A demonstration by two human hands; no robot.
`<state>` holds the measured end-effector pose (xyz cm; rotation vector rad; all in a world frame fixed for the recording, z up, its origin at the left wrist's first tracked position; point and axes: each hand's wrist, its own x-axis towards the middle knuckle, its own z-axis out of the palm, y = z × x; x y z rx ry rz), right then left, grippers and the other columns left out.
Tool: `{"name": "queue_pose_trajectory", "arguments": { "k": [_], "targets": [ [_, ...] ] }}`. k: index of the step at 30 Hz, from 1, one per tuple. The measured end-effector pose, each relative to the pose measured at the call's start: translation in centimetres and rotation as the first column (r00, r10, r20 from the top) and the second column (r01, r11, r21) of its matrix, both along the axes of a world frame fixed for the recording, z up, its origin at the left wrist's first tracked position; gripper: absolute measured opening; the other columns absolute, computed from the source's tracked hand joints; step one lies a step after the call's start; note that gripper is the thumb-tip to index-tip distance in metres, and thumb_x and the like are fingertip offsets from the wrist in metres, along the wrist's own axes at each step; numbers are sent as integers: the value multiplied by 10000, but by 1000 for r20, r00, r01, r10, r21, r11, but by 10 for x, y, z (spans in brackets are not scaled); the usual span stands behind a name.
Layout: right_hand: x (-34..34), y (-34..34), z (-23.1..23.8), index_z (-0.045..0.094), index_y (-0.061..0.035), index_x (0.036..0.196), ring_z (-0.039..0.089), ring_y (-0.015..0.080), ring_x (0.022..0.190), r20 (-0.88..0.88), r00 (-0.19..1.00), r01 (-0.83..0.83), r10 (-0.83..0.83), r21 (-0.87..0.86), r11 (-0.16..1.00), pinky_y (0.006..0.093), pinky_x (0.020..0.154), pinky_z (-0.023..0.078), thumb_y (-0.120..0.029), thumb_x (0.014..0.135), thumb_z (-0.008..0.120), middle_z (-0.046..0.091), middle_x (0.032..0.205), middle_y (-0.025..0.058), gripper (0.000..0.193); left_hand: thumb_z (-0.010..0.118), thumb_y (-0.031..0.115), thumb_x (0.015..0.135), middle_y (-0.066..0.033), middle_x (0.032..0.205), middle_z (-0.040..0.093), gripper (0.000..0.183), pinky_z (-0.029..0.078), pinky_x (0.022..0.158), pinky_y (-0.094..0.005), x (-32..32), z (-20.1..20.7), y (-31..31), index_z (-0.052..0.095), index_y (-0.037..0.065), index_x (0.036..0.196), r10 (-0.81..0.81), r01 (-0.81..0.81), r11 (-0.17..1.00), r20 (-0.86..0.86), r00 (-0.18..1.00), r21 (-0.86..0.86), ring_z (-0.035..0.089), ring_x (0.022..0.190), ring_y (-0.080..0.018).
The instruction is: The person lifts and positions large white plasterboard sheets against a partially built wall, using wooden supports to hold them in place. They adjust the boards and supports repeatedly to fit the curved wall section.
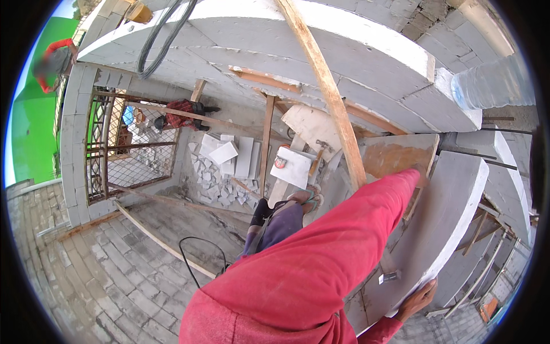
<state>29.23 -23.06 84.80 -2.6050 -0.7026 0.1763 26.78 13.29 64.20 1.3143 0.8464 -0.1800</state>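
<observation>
A large white-grey lightweight concrete block [444, 212] stands on the right, its long pale edge running toward me. My right hand [417, 299] is closed on the block's near end, fingers along the edge. Across the middle stretches my left arm in a red sleeve, and my left hand [423, 174] is beside the far part of the block, next to a brown-stained board [395, 157]. That hand is blurred and mostly hidden by the cuff, so its fingers do not show. A small dark item with a pale edge [389, 277] lies against the block's near face.
A slanting wooden plank [323, 80] crosses ahead, in front of a block wall [240, 43]. A clear plastic bottle [492, 84] lies at right. Below are a hammer [324, 145], broken block pieces [209, 179] and a person [182, 113]. Another person [52, 64] is far left.
</observation>
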Motion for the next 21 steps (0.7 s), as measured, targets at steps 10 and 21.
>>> {"name": "queue_pose_trajectory", "arguments": {
  "k": [10, 21],
  "targets": [
    [-3, 3, -1, 575, 111, 1403, 591, 385, 1265, -5, 999, 36, -36, 6, 999, 471, 1083, 431, -448, 1133, 395, 618, 1385, 260, 646, 802, 382, 812, -261, 1316, 681, 733, 603, 913, -441, 7, -18, -12, 615, -57, 1367, 91, -91, 990, 3, 996, 108, 717, 1104, -375],
    [-1, 1, 1, 584, 100, 1391, 606, 362, 1225, -56, 998, 42, -42, -9, 999, 452, 1061, 445, -507, 1126, 389, 630, 1347, 249, 691, 836, 400, 772, -254, 1367, 661, 753, 529, 1065, -409, 15, -25, -16, 645, -42, 1351, 112, -108, 991, -57, 992, 75, 653, 1261, -368]
  ]
}}
